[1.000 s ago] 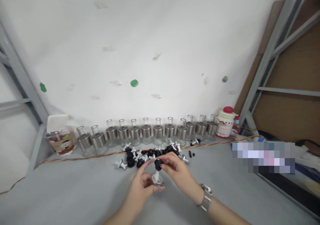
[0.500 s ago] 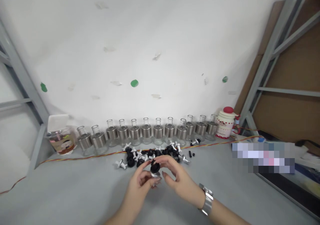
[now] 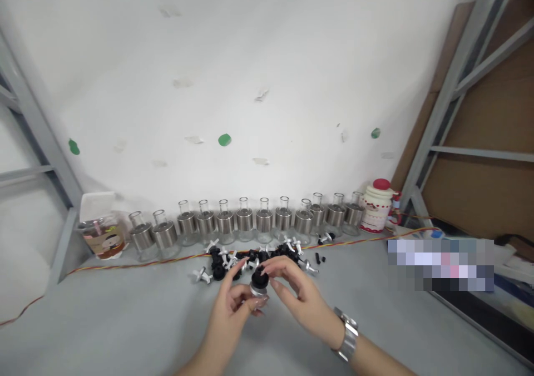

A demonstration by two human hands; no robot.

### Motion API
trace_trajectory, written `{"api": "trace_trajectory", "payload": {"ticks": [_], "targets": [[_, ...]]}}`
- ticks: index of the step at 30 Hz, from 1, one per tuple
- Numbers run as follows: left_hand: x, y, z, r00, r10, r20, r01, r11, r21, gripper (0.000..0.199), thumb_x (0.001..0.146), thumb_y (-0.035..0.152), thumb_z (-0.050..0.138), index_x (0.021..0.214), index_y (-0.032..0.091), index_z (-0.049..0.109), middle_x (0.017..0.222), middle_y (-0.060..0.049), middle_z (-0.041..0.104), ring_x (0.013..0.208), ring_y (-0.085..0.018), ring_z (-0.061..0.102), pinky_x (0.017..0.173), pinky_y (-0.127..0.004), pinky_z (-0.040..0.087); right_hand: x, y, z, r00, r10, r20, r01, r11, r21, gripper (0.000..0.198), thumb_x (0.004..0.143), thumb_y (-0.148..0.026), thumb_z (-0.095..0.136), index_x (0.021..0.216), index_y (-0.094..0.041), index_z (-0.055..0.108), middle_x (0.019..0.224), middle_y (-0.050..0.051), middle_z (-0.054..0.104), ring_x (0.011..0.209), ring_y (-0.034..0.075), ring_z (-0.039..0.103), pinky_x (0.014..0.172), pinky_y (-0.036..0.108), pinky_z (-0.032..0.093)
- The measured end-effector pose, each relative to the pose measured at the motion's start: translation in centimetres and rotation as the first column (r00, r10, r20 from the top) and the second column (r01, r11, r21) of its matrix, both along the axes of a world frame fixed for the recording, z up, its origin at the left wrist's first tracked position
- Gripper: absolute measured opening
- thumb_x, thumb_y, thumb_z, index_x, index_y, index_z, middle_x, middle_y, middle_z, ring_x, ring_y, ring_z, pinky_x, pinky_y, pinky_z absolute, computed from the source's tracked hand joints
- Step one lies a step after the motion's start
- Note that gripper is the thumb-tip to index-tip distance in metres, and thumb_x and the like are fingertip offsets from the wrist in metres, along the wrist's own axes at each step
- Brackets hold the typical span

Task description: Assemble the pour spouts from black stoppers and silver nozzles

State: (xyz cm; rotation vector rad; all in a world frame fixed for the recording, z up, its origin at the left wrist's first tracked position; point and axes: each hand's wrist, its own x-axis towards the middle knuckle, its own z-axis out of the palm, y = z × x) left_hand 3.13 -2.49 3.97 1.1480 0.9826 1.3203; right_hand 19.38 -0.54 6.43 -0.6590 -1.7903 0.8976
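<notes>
My left hand (image 3: 228,305) is closed around the silver lower part of a bottle pourer (image 3: 260,279), its black ribbed end facing up. At that black end, the curled fingertips of my right hand (image 3: 298,293) grip the tip, with the thumb close to its side. A metal-strap watch (image 3: 346,334) is on the right wrist. Just behind my hands lies a loose pile of similar black and silver pourers (image 3: 217,262), partly hidden by my fingers. The pourer's lowest part is hidden in the left hand.
Along the wall stands a row of glass bottles with steel sleeves (image 3: 225,222). A tub (image 3: 106,240) is at the left end, a cream jar with a red lid (image 3: 375,209) at the right. A twisted red-yellow wire (image 3: 167,260) crosses the grey table (image 3: 125,315).
My right fingers have lifted slightly and shifted right, so more of the pourer's black end shows. The left hand keeps its hold almost unmoved.
</notes>
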Motion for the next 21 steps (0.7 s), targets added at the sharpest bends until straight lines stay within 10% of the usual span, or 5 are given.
{"api": "trace_trajectory", "payload": {"ticks": [11,21], "targets": [[-0.3,-0.4,-0.8,0.984,-0.093,-0.149,0.108,0.99,0.095,0.045,0.077,0.022,0.057,0.12,0.026,0.047,0.086,-0.001,0.057,0.072,-0.015,0.056,0.062,-0.026,0.049,0.0,0.0,-0.3,0.996,-0.033,0.08,0.034,0.999,-0.01,0.032,0.069,0.003,0.036,0.088,-0.022,0.045,0.096,0.002,0.055,0.094,0.014,0.052,0.086,0.033,0.041],[-0.7,-0.3,-0.8,0.928,0.041,-0.37,0.0,0.994,0.109,0.045,0.078,0.033,0.055,0.121,0.022,0.046,0.074,0.001,0.055,0.066,-0.015,0.056,0.057,-0.023,0.046,0.2,-0.1,-0.2,0.832,-0.166,0.529,0.028,0.965,0.26,0.064,0.069,-0.006,0.05,0.129,-0.019,0.031,0.12,0.01,0.049,0.108,0.022,0.045,0.092,0.039,0.036]]}}
